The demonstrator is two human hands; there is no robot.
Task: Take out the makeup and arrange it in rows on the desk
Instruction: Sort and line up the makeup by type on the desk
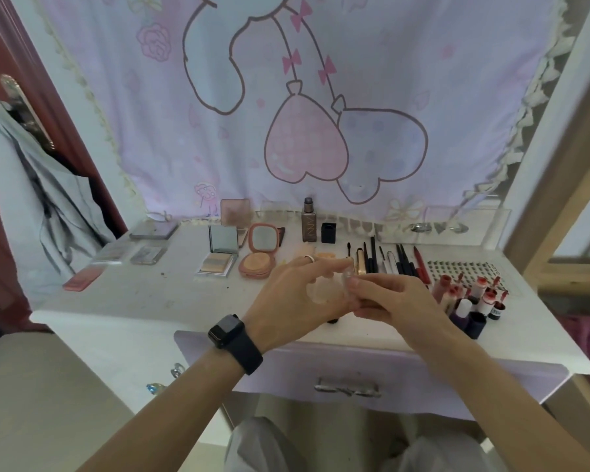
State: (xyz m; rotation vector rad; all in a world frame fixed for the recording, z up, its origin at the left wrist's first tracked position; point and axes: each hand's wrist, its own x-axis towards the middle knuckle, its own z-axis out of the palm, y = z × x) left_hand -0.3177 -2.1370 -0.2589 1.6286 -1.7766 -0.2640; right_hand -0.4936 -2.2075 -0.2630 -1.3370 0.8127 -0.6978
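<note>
The white, smudged desk (126, 311) is spanned by rows of makeup. Over its middle the left hand (297, 301) and right hand (392, 301) are brought together, wrists bent inward. Both grips are pinched on a small clear, glossy, rounded container (346, 279), held from 9 o'clock by curled left fingers and from 3 o'clock by the right thumb and fingertips. From the hands, flat rectangular palettes (130, 255) are laid at 10 o'clock, slim dark pencils (389, 260) at 1 o'clock and red-capped tubes (470, 298) at 3 o'clock. A matte black smartwatch (230, 332) is worn on the left wrist.
</note>
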